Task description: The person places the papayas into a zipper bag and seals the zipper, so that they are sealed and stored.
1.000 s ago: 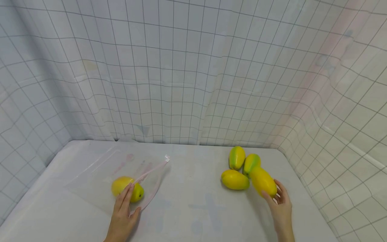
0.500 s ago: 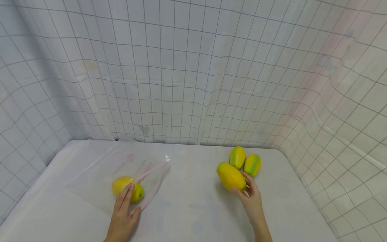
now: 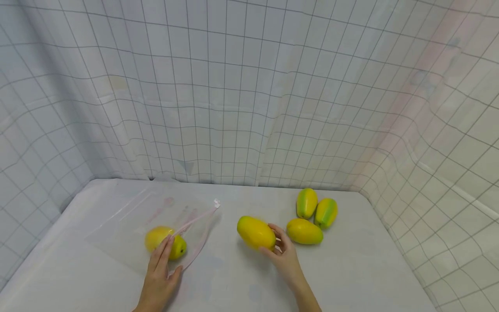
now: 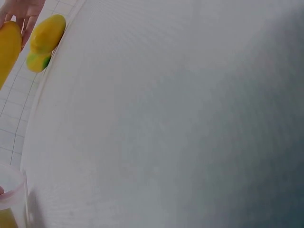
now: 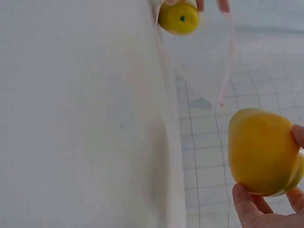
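A yellow papaya (image 3: 255,233) with a greenish end is in my right hand (image 3: 283,255), the thumb and fingers gripping its right end above the table. The right wrist view shows this held papaya (image 5: 263,151) close up. On the left lies a clear plastic zip bag (image 3: 128,225) with a pink zip edge, its mouth facing right and parted. Inside it, near the mouth, rests another papaya (image 3: 157,238). My left hand (image 3: 157,277) lies at the mouth, straight fingers on the upper edge over that papaya and thumb at the lower edge.
Three more papayas lie together at the right: a back one (image 3: 307,203), one with a green stripe (image 3: 326,212) and a front one (image 3: 305,231). A grid-patterned curtain (image 3: 241,108) surrounds the white table (image 3: 234,286) at the back and sides.
My right hand has carried its papaya leftward from the group at the right to mid-table. My left hand, the bag and the papaya in it have stayed put.
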Tool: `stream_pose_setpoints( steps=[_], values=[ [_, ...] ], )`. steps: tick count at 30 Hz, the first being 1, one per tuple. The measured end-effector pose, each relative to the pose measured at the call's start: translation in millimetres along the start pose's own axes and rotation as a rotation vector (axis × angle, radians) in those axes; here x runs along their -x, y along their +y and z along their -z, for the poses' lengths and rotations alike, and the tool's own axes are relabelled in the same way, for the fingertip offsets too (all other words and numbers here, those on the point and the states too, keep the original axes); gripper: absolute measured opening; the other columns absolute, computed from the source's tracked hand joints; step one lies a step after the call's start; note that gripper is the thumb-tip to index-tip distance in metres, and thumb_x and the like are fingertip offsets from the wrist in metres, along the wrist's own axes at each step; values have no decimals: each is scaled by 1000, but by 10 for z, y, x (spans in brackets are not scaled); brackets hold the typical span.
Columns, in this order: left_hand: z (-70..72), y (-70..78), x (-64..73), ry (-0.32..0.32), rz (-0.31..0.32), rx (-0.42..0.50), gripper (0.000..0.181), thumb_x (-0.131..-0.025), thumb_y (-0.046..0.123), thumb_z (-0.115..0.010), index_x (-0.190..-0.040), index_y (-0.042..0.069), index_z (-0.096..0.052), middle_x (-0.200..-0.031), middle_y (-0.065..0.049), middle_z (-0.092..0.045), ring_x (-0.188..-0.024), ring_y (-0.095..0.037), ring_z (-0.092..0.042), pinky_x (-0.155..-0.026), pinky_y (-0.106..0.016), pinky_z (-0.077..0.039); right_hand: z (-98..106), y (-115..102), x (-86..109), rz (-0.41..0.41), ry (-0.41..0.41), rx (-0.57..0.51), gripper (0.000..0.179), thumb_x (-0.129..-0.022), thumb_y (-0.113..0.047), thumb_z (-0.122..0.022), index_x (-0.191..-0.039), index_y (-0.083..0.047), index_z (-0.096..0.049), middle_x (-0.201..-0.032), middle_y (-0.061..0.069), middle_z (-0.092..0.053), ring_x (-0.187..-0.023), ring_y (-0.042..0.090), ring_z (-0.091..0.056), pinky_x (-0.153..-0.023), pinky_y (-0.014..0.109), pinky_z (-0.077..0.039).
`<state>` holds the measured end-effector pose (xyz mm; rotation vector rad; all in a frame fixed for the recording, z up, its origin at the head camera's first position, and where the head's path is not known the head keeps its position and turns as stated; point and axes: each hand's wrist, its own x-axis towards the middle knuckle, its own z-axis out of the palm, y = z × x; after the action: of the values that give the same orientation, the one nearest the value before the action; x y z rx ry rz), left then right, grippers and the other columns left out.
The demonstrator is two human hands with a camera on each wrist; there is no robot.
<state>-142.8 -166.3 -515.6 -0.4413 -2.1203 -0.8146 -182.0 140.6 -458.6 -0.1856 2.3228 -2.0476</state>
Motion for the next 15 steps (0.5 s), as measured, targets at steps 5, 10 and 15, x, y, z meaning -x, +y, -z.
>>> stream_pose_setpoints(
  steps=[5, 10, 15],
  values=[
    [9, 6, 1, -9, 8, 1, 58, -92, 32, -46, -133, -8, -39, -134, -24, -38, -133, -5, -21, -113, -25, -9, -268, 59, -45, 19, -112, -11, 61, -79, -22, -72, -133, -13, -44, -131, 9, -43, -107, 24, -47, -89, 22, -48],
    [28, 18, -5, -47, 41, -11, 72, -71, 0, -69, -135, -6, -37, -136, -22, -37, -133, -5, -20, -113, -26, -8, -508, 94, -86, 53, -205, -22, 61, -81, -21, -70, -134, -10, -42, -135, 8, -43, -108, 22, -48, -91, 26, -48],
    [24, 11, -13, -35, 30, -1, 62, -93, 39, -43, -135, -6, -38, -136, -22, -37, -132, -7, -22, -114, -27, -9, -689, 23, -95, 70, -295, -28, 57, -82, -13, -68, -133, -8, -42, -132, 12, -45, -107, 24, -50, -91, 30, -49]
  ],
)
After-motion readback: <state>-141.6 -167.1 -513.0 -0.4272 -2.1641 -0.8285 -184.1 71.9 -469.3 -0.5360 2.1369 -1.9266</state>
